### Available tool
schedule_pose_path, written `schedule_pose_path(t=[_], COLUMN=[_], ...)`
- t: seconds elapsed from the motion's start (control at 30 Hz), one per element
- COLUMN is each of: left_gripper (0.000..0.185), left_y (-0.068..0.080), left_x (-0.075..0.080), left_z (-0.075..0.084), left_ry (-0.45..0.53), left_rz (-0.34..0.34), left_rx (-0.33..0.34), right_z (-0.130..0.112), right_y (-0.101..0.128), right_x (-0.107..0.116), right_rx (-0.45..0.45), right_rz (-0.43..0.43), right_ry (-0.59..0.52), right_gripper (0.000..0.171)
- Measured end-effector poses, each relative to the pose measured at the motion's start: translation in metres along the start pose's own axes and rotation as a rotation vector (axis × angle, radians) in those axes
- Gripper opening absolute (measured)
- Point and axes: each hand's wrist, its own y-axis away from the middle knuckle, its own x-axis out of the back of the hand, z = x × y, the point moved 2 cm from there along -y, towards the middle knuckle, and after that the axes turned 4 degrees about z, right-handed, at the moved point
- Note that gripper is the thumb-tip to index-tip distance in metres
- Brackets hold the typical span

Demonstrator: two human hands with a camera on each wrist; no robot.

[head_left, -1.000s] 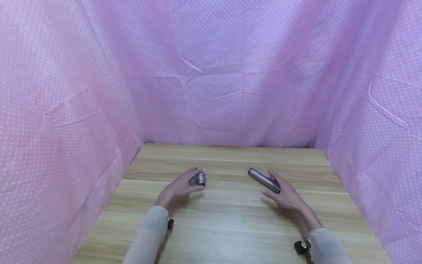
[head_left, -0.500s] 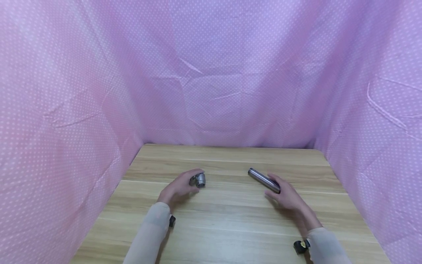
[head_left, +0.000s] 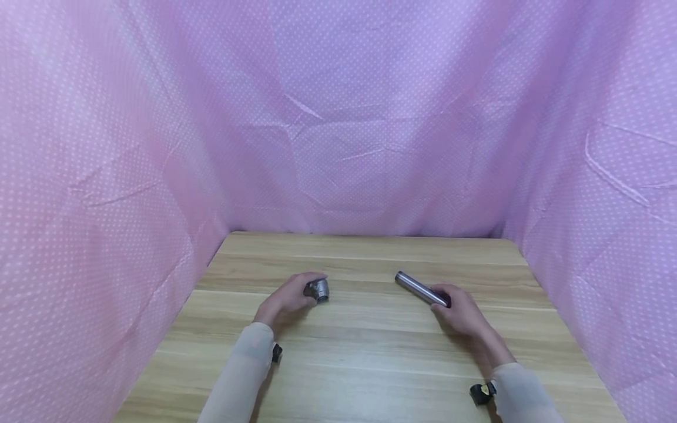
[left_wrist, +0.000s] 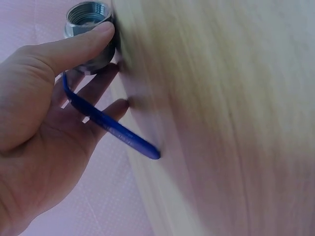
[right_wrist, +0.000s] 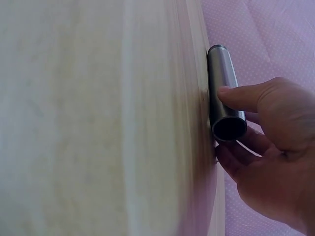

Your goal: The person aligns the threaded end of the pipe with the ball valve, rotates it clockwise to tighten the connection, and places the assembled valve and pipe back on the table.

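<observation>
A metal ball valve (head_left: 321,289) with a threaded round opening is at the left of the table. My left hand (head_left: 288,298) grips its body, the thumb on the near side and fingers behind. In the left wrist view the valve's blue lever handle (left_wrist: 115,125) slants down past the fingers. On the right, a smooth steel pipe (head_left: 418,288) lies slanted, its far end pointing left. My right hand (head_left: 462,310) holds the pipe near its closer end. The right wrist view shows the thumb (right_wrist: 238,97) on the pipe's side and its hollow end facing the camera.
Both things are on a wooden table (head_left: 359,364). Pink dotted cloth (head_left: 344,147) hangs behind the table and along both sides. A small black device (head_left: 481,393) sits at the right wrist, and another (head_left: 277,352) at the left.
My left hand has closed around the valve, which has tipped slightly. My right thumb and fingers have drawn in onto the pipe, which has shifted slightly left.
</observation>
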Motion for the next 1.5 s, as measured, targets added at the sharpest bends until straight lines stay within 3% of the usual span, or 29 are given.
schedule_pose_path(t=[0.6, 0.87, 1.03, 1.27, 1.5], left_gripper=[0.071, 0.070, 0.065, 0.068, 0.074], left_y=[-0.001, -0.005, -0.005, -0.006, -0.006], left_x=[-0.005, -0.011, -0.014, -0.017, -0.022], left_z=[0.005, 0.003, 0.003, 0.008, 0.009], left_ry=[0.065, 0.045, 0.049, 0.041, 0.112], left_rz=[-0.033, -0.045, -0.030, 0.017, 0.095], left_rx=[0.068, 0.041, 0.023, -0.009, 0.043], right_z=[0.005, 0.000, 0.000, 0.000, 0.000], right_y=[-0.003, -0.003, -0.001, 0.001, 0.003], right_x=[-0.001, 0.002, 0.003, 0.003, 0.003], right_rx=[-0.058, -0.074, -0.147, -0.214, -0.246], right_rz=[-0.029, -0.016, -0.008, 0.091, 0.152], right_ry=[0.027, 0.006, -0.076, -0.152, -0.215], right_gripper=[0.039, 0.037, 0.036, 0.031, 0.031])
